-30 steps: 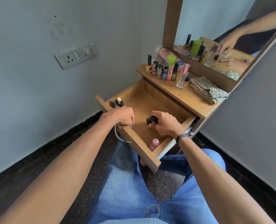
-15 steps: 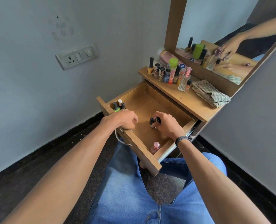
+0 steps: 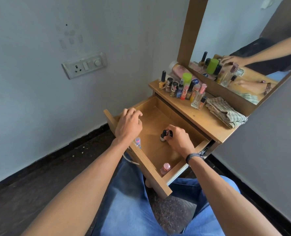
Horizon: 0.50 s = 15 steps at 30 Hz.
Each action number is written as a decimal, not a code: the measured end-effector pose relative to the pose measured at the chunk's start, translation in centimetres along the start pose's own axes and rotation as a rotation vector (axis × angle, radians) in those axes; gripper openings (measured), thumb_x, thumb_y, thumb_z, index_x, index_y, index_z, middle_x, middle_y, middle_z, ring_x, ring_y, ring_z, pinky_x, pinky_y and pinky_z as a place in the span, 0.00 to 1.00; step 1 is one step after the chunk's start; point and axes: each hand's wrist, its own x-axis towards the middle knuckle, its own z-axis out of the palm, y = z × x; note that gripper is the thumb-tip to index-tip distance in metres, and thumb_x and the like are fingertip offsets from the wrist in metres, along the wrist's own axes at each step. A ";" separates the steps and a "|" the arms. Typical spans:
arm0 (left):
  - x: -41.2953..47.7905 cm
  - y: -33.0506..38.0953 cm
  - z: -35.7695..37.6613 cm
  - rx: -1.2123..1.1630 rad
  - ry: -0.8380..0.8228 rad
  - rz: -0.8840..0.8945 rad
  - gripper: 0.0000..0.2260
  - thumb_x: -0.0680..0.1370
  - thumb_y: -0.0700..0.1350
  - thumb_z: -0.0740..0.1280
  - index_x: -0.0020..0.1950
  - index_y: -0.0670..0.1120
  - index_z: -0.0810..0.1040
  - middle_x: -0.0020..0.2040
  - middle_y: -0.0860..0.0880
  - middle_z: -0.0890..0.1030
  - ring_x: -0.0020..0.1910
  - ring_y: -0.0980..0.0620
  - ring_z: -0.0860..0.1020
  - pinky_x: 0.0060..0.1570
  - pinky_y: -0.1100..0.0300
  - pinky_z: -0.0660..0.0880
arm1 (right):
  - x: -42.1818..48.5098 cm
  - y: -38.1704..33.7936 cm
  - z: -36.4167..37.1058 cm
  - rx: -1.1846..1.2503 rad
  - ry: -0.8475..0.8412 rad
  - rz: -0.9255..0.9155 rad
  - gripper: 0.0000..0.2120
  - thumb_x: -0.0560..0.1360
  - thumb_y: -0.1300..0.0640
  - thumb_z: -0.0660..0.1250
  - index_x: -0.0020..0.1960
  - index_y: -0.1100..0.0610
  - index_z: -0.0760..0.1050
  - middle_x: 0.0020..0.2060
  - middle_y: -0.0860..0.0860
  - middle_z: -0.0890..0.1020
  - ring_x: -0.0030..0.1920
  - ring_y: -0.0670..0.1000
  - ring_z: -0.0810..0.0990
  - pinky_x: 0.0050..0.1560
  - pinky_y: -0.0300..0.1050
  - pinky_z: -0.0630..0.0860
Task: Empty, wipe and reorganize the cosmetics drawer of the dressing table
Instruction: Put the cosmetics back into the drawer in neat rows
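The wooden drawer (image 3: pixel 147 161) of the dressing table stands pulled out over my lap. My right hand (image 3: pixel 178 140) is inside it and pinches two small black-capped bottles (image 3: pixel 163 135), the pale one standing on the drawer floor. My left hand (image 3: pixel 128 124) hovers over the drawer's far left front corner with loosely curled fingers, hiding what stands there. A small blue and pink bottle (image 3: pixel 138 141) stands against the inside of the front panel just below that hand. A pink-capped bottle (image 3: pixel 165 168) stands in the near right corner.
On the tabletop (image 3: pixel 201 118) a tight row of cosmetic bottles (image 3: pixel 182 88) stands beside a folded checked cloth (image 3: pixel 226 111). The mirror (image 3: pixel 240 40) rises behind them. A wall socket (image 3: pixel 84 65) is at the left. My knees in jeans (image 3: pixel 127 201) are under the drawer.
My left hand has left the drawer's front edge and moved up to the far left corner, uncovering the blue and pink bottle. My right hand has shifted slightly left with its bottles.
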 end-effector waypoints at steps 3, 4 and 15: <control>-0.4 -0.3 0.2 0.023 0.065 -0.067 0.14 0.78 0.41 0.65 0.63 0.47 0.79 0.60 0.49 0.77 0.58 0.50 0.71 0.55 0.57 0.74 | 1.3 -0.3 0.3 0.012 0.028 0.015 0.12 0.79 0.59 0.69 0.62 0.53 0.77 0.55 0.55 0.81 0.52 0.56 0.81 0.44 0.42 0.73; -0.5 -0.3 0.2 0.030 0.071 -0.071 0.13 0.78 0.41 0.65 0.63 0.46 0.79 0.60 0.49 0.77 0.58 0.49 0.70 0.54 0.57 0.74 | 1.9 -0.4 0.3 0.020 0.047 0.024 0.12 0.79 0.59 0.68 0.62 0.53 0.77 0.55 0.55 0.82 0.51 0.55 0.81 0.44 0.43 0.72; -0.3 -0.1 0.3 0.076 0.060 -0.079 0.14 0.76 0.43 0.66 0.61 0.45 0.79 0.59 0.48 0.78 0.58 0.49 0.70 0.52 0.60 0.73 | 3.6 -0.7 1.3 -0.043 0.284 0.153 0.07 0.81 0.55 0.65 0.55 0.57 0.76 0.44 0.55 0.83 0.35 0.52 0.76 0.30 0.40 0.67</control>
